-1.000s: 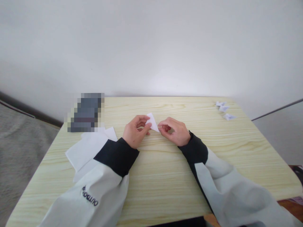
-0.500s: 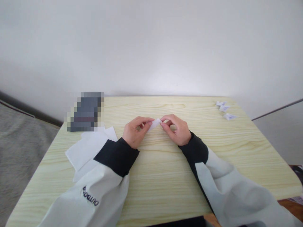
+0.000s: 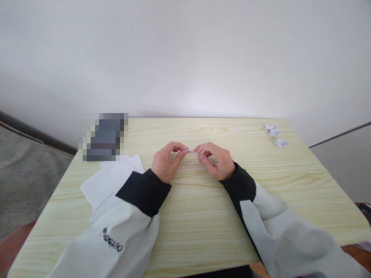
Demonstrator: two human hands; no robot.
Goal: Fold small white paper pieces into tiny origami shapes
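Observation:
Between my two hands is a small folded piece of white paper (image 3: 191, 151), seen nearly edge-on as a thin strip above the table. My left hand (image 3: 167, 161) pinches its left end between thumb and fingertips. At the right end, my right hand (image 3: 216, 160) grips it the same way, with its index finger along the top. The fingertips cover both ends of the paper, so its full folded shape is hidden.
Several white paper sheets (image 3: 101, 181) lie overlapping by my left forearm on the wood-grain table (image 3: 197, 220). Behind them is a dark, pixelated flat object (image 3: 104, 137). Three small folded paper pieces (image 3: 281, 143) stand at the back right. A white wall (image 3: 185, 58) rises behind the table.
The folded paper has turned from showing its flat face at a slant to lying nearly level and edge-on. Both hands stay in about the same place, still pinching it.

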